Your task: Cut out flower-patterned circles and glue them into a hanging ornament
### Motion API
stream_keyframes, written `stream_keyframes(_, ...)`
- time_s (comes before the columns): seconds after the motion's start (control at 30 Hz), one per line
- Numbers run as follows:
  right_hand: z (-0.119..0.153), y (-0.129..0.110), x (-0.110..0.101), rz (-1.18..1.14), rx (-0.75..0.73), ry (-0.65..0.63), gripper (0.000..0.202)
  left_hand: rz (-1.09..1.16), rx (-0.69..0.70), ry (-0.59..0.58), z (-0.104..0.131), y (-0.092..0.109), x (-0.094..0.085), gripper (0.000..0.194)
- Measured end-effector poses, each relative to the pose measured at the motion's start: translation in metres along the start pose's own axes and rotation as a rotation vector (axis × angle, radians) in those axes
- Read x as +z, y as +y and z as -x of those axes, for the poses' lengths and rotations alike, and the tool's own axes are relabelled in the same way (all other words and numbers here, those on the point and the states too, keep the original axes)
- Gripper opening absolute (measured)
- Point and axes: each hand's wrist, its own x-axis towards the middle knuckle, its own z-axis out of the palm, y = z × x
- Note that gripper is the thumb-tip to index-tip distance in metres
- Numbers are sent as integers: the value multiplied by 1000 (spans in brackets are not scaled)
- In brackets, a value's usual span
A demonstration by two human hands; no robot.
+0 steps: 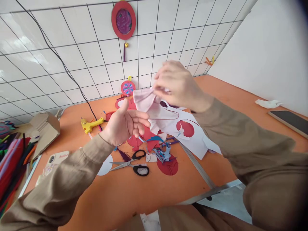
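Tissue (150,106), pale pink, hangs pinched in my right hand (179,86); my left hand (122,125) spreads open just below it, fingertips brushing.

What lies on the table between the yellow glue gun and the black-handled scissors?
In the head view, bare orange table lies between the glue gun and the scissors; the left hand hovers above that stretch.
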Motion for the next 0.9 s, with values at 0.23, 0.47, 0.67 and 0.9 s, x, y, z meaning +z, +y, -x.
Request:
stream_keyframes(0.23, 64, -94, 5, 8, -329, 116, 28, 186, -356, 80, 23, -67, 0, 76)
stream_keyframes(0.47, 94, -125, -13, -231, -66, -209, 33, 166, -326, 192, 39, -107, 7, 19)
stream_keyframes(0.67, 69, -99, -8, -453, 277, -251, 21, 149, -294, 233, 40, -121, 7, 17)
stream_keyframes(0.9, 37, -86, 44, -492, 36, -698, 37, 172, -278, 193, 40, -126, 9, 22)
